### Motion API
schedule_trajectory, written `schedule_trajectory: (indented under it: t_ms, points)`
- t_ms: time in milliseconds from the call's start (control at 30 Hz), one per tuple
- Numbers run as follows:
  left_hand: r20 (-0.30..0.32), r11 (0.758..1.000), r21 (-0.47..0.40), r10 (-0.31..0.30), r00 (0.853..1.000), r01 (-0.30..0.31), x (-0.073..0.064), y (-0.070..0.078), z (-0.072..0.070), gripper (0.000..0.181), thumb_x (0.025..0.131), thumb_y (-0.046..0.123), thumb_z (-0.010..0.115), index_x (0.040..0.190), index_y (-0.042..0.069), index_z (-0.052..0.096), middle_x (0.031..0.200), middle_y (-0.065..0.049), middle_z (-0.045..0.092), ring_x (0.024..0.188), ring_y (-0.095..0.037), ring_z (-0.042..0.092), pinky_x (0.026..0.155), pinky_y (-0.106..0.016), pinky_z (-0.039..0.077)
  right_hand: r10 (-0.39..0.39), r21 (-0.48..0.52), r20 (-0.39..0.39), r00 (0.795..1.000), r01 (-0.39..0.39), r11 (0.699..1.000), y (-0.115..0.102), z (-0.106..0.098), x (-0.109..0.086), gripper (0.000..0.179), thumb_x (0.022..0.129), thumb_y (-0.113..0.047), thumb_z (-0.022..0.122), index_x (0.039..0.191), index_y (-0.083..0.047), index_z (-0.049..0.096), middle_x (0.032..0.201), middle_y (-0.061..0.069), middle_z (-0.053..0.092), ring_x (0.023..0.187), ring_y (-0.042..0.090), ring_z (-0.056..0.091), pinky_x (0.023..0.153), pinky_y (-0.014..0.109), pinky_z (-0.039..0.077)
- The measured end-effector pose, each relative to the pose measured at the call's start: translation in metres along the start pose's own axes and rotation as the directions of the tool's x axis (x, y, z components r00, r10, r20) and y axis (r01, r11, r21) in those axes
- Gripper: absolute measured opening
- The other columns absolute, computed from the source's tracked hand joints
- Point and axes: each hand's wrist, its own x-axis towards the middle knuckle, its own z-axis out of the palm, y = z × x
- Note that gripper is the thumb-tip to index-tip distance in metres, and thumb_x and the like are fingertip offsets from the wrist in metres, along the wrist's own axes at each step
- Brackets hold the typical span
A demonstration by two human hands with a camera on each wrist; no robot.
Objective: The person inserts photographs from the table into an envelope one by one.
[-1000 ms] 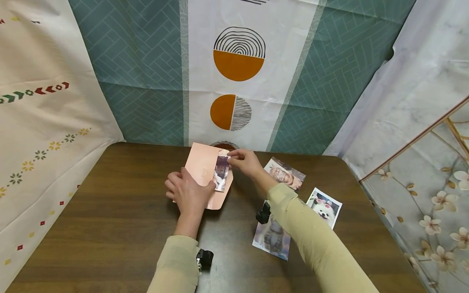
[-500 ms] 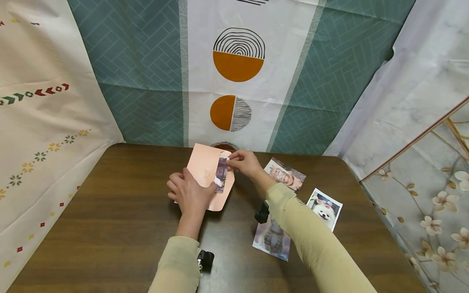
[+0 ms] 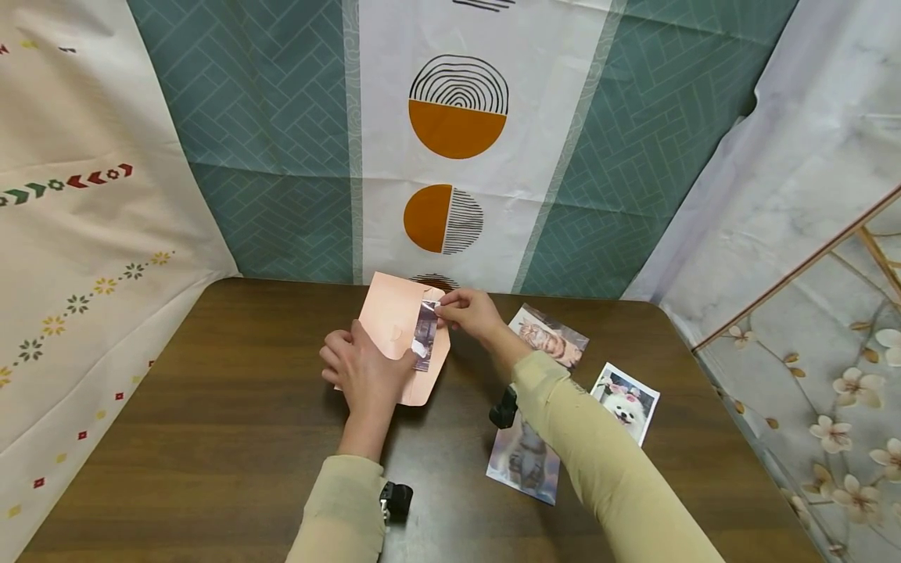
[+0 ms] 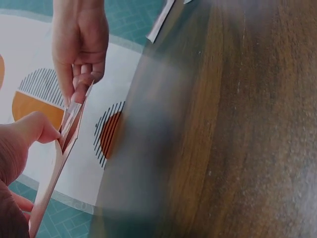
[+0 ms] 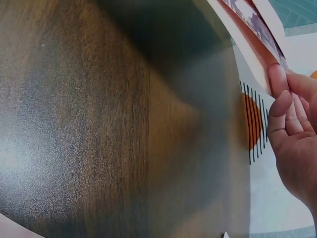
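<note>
A pink envelope (image 3: 391, 306) is held above the far part of the table, its flap side to the right. My left hand (image 3: 366, 371) grips the envelope's lower left part, thumb at the opening, fingers behind. A photo (image 3: 425, 328) with dark purple tones and a white patch sits partly inside the envelope. My right hand (image 3: 473, 314) pinches the photo's upper right edge between thumb and fingers. In the left wrist view the envelope (image 4: 49, 183) appears edge-on with its mouth spread around the photo. The right wrist view shows the photo (image 5: 255, 22) between the envelope's layers.
On the table (image 3: 211, 438), right of the hands, lie a kitten photo (image 3: 549, 336), a white dog photo (image 3: 625, 407) and a grey cat photo (image 3: 524, 461), the last partly under the right forearm. A patterned curtain (image 3: 450, 156) hangs behind the table's far edge.
Over the last second the envelope and both hands have shifted very slightly, and slightly less of the photo shows outside the envelope. Both hands keep their hold.
</note>
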Motion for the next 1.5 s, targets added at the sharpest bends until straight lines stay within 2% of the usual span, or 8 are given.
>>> schedule_trajectory:
  t_ms: [267, 467, 767, 1033, 1233, 1500]
  points:
    - [-0.016, 1.0, -0.001, 0.014, 1.0, -0.014, 0.0006, 0.0046, -0.0007, 0.094, 0.072, 0.041, 0.095, 0.141, -0.004, 0.051, 0.126, -0.026, 0.041, 0.122, -0.046, 0.034, 0.089, -0.062, 0.032, 0.013, 0.095, 0.017, 1.0, -0.015, 0.995, -0.0058, 0.0044, 0.0027, 0.017, 0.1, -0.001, 0.073, 0.113, 0.009, 0.069, 0.08, 0.002, 0.072, 0.065, 0.009, 0.071, 0.065, 0.028, 0.057]
    - [-0.02, 1.0, -0.003, 0.017, 1.0, -0.017, 0.0005, 0.0031, -0.0009, 0.093, 0.07, 0.039, 0.096, 0.14, -0.003, 0.051, 0.126, -0.026, 0.041, 0.122, -0.046, 0.034, 0.089, -0.062, 0.032, 0.013, 0.121, 0.03, 0.999, -0.017, 0.992, -0.0066, 0.004, 0.0036, 0.016, 0.099, 0.0, 0.073, 0.112, 0.009, 0.069, 0.079, 0.002, 0.073, 0.065, 0.01, 0.072, 0.065, 0.028, 0.058]
    - [-0.02, 1.0, -0.011, 0.012, 1.0, -0.012, 0.0016, -0.0024, 0.0004, 0.097, 0.069, 0.043, 0.097, 0.141, -0.002, 0.051, 0.125, -0.026, 0.04, 0.121, -0.046, 0.034, 0.089, -0.062, 0.032, 0.013, 0.122, 0.036, 0.999, -0.017, 0.992, -0.0056, 0.0065, 0.0051, 0.015, 0.099, -0.001, 0.073, 0.111, 0.007, 0.07, 0.08, 0.003, 0.074, 0.066, 0.011, 0.072, 0.068, 0.031, 0.058]
    - [0.006, 1.0, 0.005, 0.003, 1.0, -0.003, 0.0026, -0.0042, -0.0014, 0.106, 0.069, 0.042, 0.096, 0.153, -0.001, 0.046, 0.128, -0.027, 0.039, 0.123, -0.046, 0.034, 0.091, -0.062, 0.032, 0.01, 0.106, 0.036, 0.999, -0.014, 0.994, -0.0066, 0.0072, 0.0049, 0.015, 0.099, -0.002, 0.074, 0.111, 0.006, 0.07, 0.081, 0.003, 0.073, 0.066, 0.011, 0.071, 0.067, 0.03, 0.057]
    - [0.011, 1.0, 0.01, -0.001, 1.0, 0.001, 0.003, -0.0051, -0.0015, 0.105, 0.07, 0.043, 0.096, 0.152, 0.001, 0.046, 0.128, -0.027, 0.039, 0.123, -0.046, 0.034, 0.091, -0.062, 0.032, 0.02, 0.096, 0.043, 0.999, -0.024, 0.995, -0.0078, 0.0074, 0.0053, 0.016, 0.099, -0.004, 0.074, 0.111, 0.005, 0.07, 0.081, 0.004, 0.072, 0.067, 0.011, 0.071, 0.067, 0.028, 0.057]
    - [-0.003, 1.0, 0.011, 0.006, 1.0, -0.006, 0.0032, -0.0041, -0.0009, 0.103, 0.069, 0.041, 0.097, 0.15, 0.0, 0.048, 0.126, -0.027, 0.039, 0.122, -0.046, 0.034, 0.09, -0.062, 0.032, 0.017, 0.097, 0.035, 0.999, -0.021, 0.995, -0.0056, 0.0096, 0.0058, 0.015, 0.1, -0.003, 0.074, 0.111, 0.007, 0.071, 0.08, 0.005, 0.073, 0.066, 0.011, 0.072, 0.068, 0.034, 0.058]
